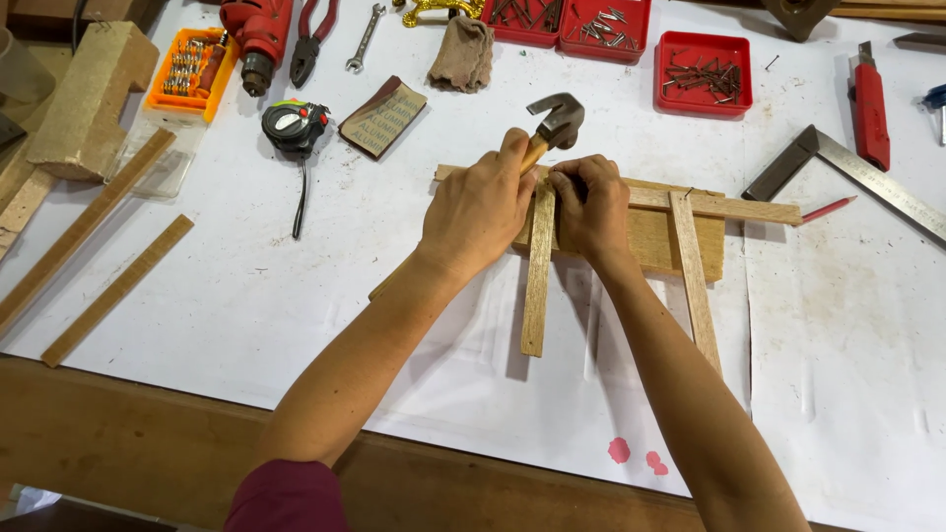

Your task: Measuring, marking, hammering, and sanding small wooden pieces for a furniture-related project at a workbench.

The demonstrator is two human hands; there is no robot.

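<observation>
My left hand (480,209) grips the wooden handle of a claw hammer (554,121) close to its grey head, which is raised over the work. My right hand (591,205) is pinched shut at the top of a thin upright wooden strip (535,296), where it crosses a horizontal strip (734,206); whatever the fingers pinch is hidden. A second upright strip (695,281) stands to the right. All lie on a small wooden board (655,241).
White paper covers the bench (246,286). Red trays of nails (704,72) sit at the back, with a red drill (258,37), pliers (310,39), tape measure (295,126), try square (857,172), red knife (870,110), pencil (826,209). Loose wood strips (116,291) lie at the left.
</observation>
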